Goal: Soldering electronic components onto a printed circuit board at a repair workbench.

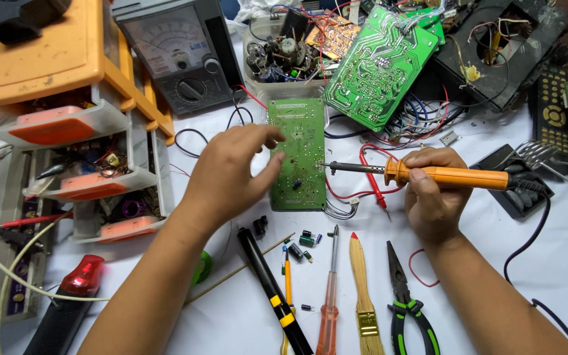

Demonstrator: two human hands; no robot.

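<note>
A green circuit board (300, 141) lies flat on the white table, solder side up. My left hand (228, 174) rests at its left edge, thumb and fingertips touching the board, fingers apart. My right hand (432, 197) grips an orange-handled soldering iron (451, 176) held level, its metal tip (329, 165) pointing left and hovering over the board's right edge. A black cord runs from the iron's handle toward the right.
An analog multimeter (179, 52) and an orange parts drawer cabinet (67, 98) stand at the left. More circuit boards (376, 66) and wires pile up behind. Screwdrivers (329, 296), a brush (361, 289), green-handled pliers (405, 302) and small capacitors (304, 243) lie near the front edge.
</note>
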